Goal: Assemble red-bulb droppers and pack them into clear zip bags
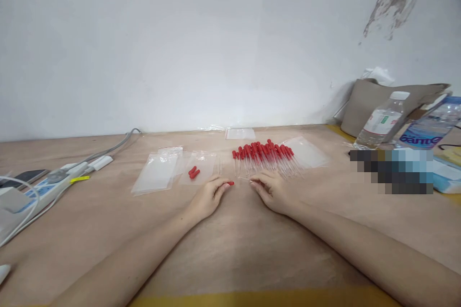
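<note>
My left hand (209, 196) pinches a small red rubber bulb (231, 183) at its fingertips. My right hand (270, 191) faces it, fingers curled, pinching a thin clear glass tube (245, 179) that runs toward the bulb. Just beyond my hands lies a row of several glass droppers with red bulbs (264, 153). Two loose red bulbs (194, 172) rest on a clear plastic bag (200, 168) to the left.
More clear bags (154, 172) lie left of the bulbs, one (240, 133) by the wall, one (306, 152) under the droppers. A power strip with cables (54, 182) and a phone (25, 177) sit far left. Water bottles (380, 122) and a tan bag (374, 100) stand right.
</note>
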Action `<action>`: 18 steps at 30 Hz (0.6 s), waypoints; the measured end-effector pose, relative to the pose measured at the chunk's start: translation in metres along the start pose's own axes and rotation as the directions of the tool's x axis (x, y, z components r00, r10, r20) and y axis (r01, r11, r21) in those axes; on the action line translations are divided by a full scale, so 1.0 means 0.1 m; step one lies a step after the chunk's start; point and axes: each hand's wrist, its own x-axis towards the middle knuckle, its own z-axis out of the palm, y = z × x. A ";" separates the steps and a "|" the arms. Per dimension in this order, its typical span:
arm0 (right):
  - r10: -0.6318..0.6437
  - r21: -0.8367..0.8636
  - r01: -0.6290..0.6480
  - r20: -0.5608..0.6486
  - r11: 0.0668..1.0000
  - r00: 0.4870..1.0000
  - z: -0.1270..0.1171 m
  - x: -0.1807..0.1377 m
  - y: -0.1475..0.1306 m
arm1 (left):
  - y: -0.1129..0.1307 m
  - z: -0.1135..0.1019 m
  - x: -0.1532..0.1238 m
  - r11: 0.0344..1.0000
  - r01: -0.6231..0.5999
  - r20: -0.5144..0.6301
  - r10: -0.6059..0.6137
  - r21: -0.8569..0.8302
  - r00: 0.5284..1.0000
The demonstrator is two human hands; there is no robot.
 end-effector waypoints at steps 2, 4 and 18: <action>-0.035 -0.009 0.035 0.016 0.999 0.999 0.01 0.00 -0.02 | -0.01 0.00 0.01 0.999 0.015 -0.009 -0.016 -0.042 1.000; -0.052 -0.014 0.053 0.023 0.999 0.998 0.03 -0.01 -0.03 | -0.01 0.01 0.02 0.996 0.030 -0.013 -0.031 -0.083 0.999; -0.140 0.040 0.137 0.101 0.990 0.985 0.05 0.00 -0.02 | 0.06 0.06 -0.01 0.969 0.116 0.005 -0.118 -0.220 0.993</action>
